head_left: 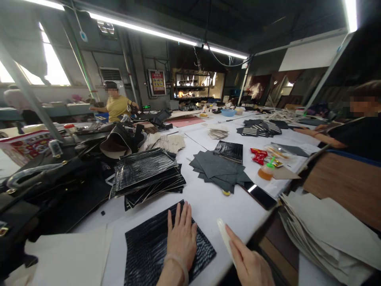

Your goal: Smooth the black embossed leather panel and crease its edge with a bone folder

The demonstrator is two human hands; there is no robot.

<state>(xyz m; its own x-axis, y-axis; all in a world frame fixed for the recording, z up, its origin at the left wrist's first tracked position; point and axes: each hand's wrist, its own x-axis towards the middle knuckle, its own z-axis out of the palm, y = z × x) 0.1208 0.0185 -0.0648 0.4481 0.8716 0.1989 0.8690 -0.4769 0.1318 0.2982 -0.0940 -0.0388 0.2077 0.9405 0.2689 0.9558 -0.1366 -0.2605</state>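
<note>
- The left hand (181,234) is lying flat, fingers spread wide, pressing down on a black crocodile-embossed leather panel (149,250) at the near edge of the white worktable (208,202).
- The right hand (248,264) is gripping a slim pale tool (224,234), which looks like a bone folder or scraper, with its tip hovering just right of the panel and not touching it.
- Judging from this, the panel is being held still for smoothing or creasing; keeping the palm flat and the panel square to the table edge should be stopping it from creeping, and the tool should be meeting the leather at a low angle so the glossy grain is not being scored.
- A fanned stack of similar glossy panels (145,174) is sitting farther back on the left, with a pile of matte grey pieces (217,169) to its right.
- A dark phone (262,195) is lying near the right edge, and a small orange glue bottle (266,171) is standing beyond it.
- Pale sheets (324,230) are stacked at the near right, off the table.
- A person in a yellow top (117,107) is working at the far left, and another person's arm (309,133) is resting on the table at the far right.
- Fluorescent tubes (143,28) are lighting the workshop overhead.
</note>
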